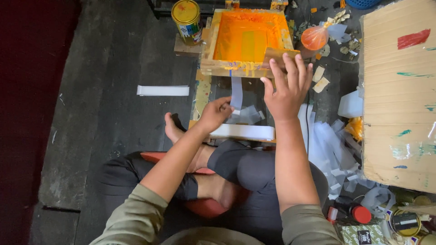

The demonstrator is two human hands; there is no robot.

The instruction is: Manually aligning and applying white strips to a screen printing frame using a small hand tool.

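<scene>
Head view: left hand (217, 113) pinches white strip (236, 93); right hand (287, 88) spread on orange-inked frame (247, 38); tin (186, 20) beside.

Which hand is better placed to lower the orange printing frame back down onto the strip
The right hand, most likely. Its fingers already rest on the near edge of the orange-inked wooden frame, while the left hand is busy pinching the pale strip beneath it.
</scene>
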